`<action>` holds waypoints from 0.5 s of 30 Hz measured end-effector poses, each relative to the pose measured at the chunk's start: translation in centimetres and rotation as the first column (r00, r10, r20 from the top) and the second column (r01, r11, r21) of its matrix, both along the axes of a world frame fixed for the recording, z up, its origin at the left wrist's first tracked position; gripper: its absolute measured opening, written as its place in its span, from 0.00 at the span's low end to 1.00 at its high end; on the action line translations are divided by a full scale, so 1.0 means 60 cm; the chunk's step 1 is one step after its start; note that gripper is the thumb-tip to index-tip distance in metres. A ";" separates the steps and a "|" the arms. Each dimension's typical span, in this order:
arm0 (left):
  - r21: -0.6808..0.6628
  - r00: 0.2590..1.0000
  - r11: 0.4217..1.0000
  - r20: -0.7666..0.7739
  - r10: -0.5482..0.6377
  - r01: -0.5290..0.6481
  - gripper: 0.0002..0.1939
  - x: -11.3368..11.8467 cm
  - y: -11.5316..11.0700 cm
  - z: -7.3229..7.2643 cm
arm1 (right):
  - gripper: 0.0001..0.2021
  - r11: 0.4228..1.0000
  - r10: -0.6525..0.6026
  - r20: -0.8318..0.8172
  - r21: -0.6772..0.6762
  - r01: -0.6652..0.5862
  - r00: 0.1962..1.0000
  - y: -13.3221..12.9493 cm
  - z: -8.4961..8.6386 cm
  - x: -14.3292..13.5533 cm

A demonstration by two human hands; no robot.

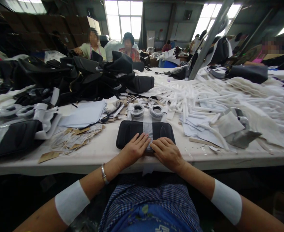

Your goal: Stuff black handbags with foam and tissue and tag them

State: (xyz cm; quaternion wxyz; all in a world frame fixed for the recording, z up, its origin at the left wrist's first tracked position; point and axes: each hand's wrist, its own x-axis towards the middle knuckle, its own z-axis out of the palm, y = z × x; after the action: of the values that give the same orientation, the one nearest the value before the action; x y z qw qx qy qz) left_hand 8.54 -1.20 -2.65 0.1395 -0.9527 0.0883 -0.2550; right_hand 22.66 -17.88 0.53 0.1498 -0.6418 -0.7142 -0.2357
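Observation:
In front of me a black handbag [127,130] lies flat near the table's front edge. A pale wrapping strip [147,125] runs across its middle, and its loose end hangs over the table edge. Beyond the bag's far side sit two plastic-wrapped rings [137,111]. My left hand [135,149] lies on the bag and strip with its fingers stretched out. My right hand [167,152] rests on the bag's near right side, fingers bent over the strip's edge; whether they pinch it is hidden.
Black bags [84,74] are heaped at the back left. White tubes and sheets [180,93] cover the right side. Paper tags [76,138] and white sheets [84,113] lie to my left, beside another wrapped black bag [23,135]. A slanted metal post [208,42] rises at right. People sit across the table.

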 end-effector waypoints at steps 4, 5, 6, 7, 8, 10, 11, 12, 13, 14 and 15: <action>-0.074 0.998 0.997 -0.062 -0.011 0.007 0.21 -0.001 0.001 0.005 | 0.10 0.997 0.059 0.075 0.042 -0.062 0.995 0.007 -0.003 0.005; -0.113 0.996 0.994 -0.089 -0.017 0.007 0.22 -0.002 0.001 0.009 | 0.11 0.996 0.065 0.088 0.059 -0.071 0.994 0.007 -0.004 0.005; -0.158 0.992 0.987 -0.120 -0.025 0.006 0.23 -0.003 0.003 0.014 | 0.11 0.994 0.069 0.098 0.074 -0.076 0.993 0.006 -0.005 0.005; -0.204 0.987 0.979 -0.153 -0.038 0.006 0.26 -0.005 0.005 0.020 | 0.11 0.993 0.069 0.105 0.087 -0.078 0.992 0.006 -0.005 0.005; -0.251 0.981 0.968 -0.185 -0.054 0.006 0.29 -0.007 0.007 0.026 | 0.11 0.992 0.070 0.108 0.096 -0.080 0.992 0.005 -0.007 0.005; -0.327 0.969 0.945 -0.229 -0.096 0.017 0.36 -0.011 0.013 0.036 | 0.12 0.990 0.076 0.107 0.108 -0.087 0.991 0.004 -0.009 0.006; -0.350 0.963 0.936 -0.238 -0.124 0.034 0.36 -0.013 0.017 0.039 | 0.12 0.989 0.080 0.107 0.111 -0.092 0.991 0.003 -0.011 0.007; -0.363 0.959 0.930 -0.236 -0.155 0.061 0.35 -0.015 0.019 0.040 | 0.12 0.989 0.084 0.106 0.113 -0.096 0.991 0.004 -0.012 0.009; -0.366 0.958 0.926 -0.220 -0.181 0.091 0.31 -0.016 0.021 0.040 | 0.12 0.989 0.088 0.105 0.113 -0.100 0.991 0.004 -0.012 0.010; -0.361 0.960 0.925 -0.196 -0.201 0.120 0.25 -0.017 0.022 0.038 | 0.12 0.988 0.092 0.103 0.112 -0.103 0.990 0.005 -0.013 0.011; -0.353 0.963 0.925 -0.167 -0.214 0.144 0.20 -0.017 0.022 0.036 | 0.11 0.988 0.097 0.101 0.109 -0.108 0.990 0.006 -0.012 0.012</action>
State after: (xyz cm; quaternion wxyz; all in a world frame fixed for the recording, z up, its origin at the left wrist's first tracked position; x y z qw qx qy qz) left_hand 7.50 0.15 -0.50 -0.0592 -0.9713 0.1440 -0.1799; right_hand 23.38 -17.52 -0.20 0.1637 -0.5827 -0.7379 -0.2987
